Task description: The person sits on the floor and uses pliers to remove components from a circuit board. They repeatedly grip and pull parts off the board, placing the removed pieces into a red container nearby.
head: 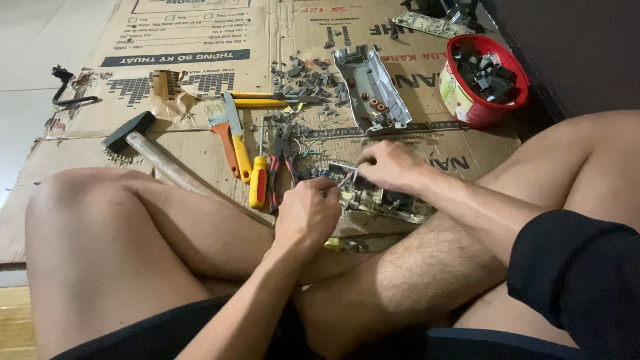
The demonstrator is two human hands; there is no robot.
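A circuit board (380,197) is lying at the cardboard sheet's (87,127) near edge. A hammer (150,143) is lying to its left, and a bowl (483,80) is sitting near the far right corner.

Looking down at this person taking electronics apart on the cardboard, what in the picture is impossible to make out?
All in the head view:
- What the left hand pinches: its own curled fingers hide it.
- The near part of the green circuit board: covered by both hands; the right hand lies over its wires.
- The small dark parts in the red plastic bowl: too small to identify.
- The second circuit board: cut by the top edge.
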